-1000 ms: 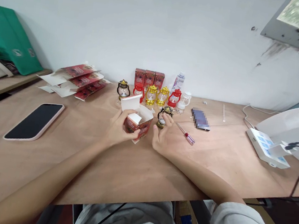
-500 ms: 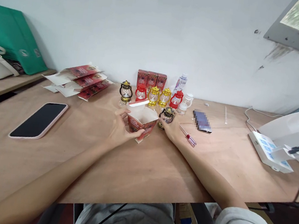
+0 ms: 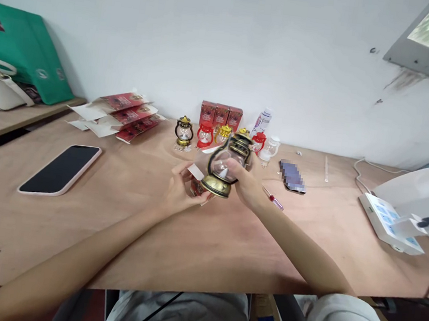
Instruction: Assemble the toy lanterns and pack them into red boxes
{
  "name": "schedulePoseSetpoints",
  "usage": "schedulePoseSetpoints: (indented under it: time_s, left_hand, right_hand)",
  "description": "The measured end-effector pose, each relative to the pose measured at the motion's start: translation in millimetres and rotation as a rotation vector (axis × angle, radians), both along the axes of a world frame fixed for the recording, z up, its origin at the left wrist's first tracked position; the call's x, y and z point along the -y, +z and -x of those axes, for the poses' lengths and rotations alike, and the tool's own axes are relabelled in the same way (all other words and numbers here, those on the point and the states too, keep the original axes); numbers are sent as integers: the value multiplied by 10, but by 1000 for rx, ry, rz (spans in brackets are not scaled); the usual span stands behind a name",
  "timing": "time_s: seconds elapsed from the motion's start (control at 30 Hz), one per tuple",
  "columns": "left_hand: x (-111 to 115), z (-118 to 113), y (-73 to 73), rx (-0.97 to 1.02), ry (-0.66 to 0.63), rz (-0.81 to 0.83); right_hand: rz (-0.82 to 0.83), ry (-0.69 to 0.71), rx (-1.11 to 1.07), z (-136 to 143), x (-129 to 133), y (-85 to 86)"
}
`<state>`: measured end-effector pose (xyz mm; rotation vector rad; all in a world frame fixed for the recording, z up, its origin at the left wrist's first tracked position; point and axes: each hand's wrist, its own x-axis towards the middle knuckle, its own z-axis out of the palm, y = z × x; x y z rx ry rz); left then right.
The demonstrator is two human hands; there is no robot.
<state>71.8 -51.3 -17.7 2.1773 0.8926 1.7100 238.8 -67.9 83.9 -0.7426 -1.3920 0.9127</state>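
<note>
My right hand [image 3: 248, 183] grips a black and gold lantern [image 3: 221, 169], raised and tilted, its gold base pointing down and left. Behind and below it, my left hand [image 3: 181, 190] holds a red carton [image 3: 196, 186] with white flaps, mostly hidden by the lantern. Beyond my hands stands a row of small lanterns: a black and gold lantern [image 3: 184, 132], a red lantern [image 3: 205, 136], gold ones, another red one and a white lantern [image 3: 269, 148]. The red-handled screwdriver [image 3: 276, 202] lies right of my right hand.
Closed red boxes [image 3: 221, 115] and a bottle [image 3: 263, 120] stand by the wall. Flat cartons [image 3: 122, 113] and a phone [image 3: 60, 170] lie left. At right are a blurred phone [image 3: 293, 176] and a power strip [image 3: 390, 224]. Bags [image 3: 28, 54] sit far left.
My right hand has lifted the black and gold lantern from the table and brought it left, in front of the carton. The carton in my left hand is now largely covered. The view has shifted slightly.
</note>
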Motion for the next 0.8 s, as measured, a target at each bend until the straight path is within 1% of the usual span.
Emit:
schedulePoseSetpoints:
  time_s: [0.07,0.17,0.23,0.33,0.4,0.5,0.63,0.73,0.8]
  left_hand:
    - [7,1,26,11,6,23]
    - [16,2,54,13,20,80]
    - [27,-2,66,13,18,127]
    - [46,-11,83,33,-11,179]
    - [53,-16,91,49,-27,183]
    - [48,-20,85,55,-33,177]
    - [25,-17,63,24,-8,135]
    - [11,-9,61,-7,11,108]
    - [6,-2,68,-13,31,124]
  right_hand:
    - [10,7,0,42,-78,36]
    - [-26,-51,64,44,-219,83]
    - [-119,-145,202,47,-261,108]
    - [-300,-303,473,78,-236,119]
    - [-391,-341,594,90,-204,113]
    - [-471,-293,667,48,-188,92]
    - [-520,-134,797,-72,-216,72]
    - [-514,-105,875,-106,-239,94]
    - [-517,-97,919,-85,-255,128]
